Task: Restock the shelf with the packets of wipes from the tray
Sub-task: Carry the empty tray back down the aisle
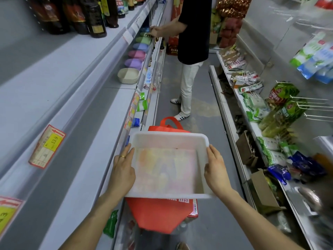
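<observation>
- Shop aisle, shelving left and right; another person (192,33) stands far down it.
- Tray (169,137) held mid-aisle, pinkish wipes packets (167,170) lying inside, blurred.
- Left hand (124,170) and right hand (216,170) each clamped on a tray side.
- Step, as judged: carrying. Next: set the tray down, free one hand, move packets to left shelf (86,123).

At your left, the grey shelf (100,105) carries stacked bowls (128,75) upper centre; dark bottles (93,17) stand on the upper-left tier.

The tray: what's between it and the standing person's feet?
An orange bag beyond the tray, then bare floor to the shoes, per the head view.
</observation>
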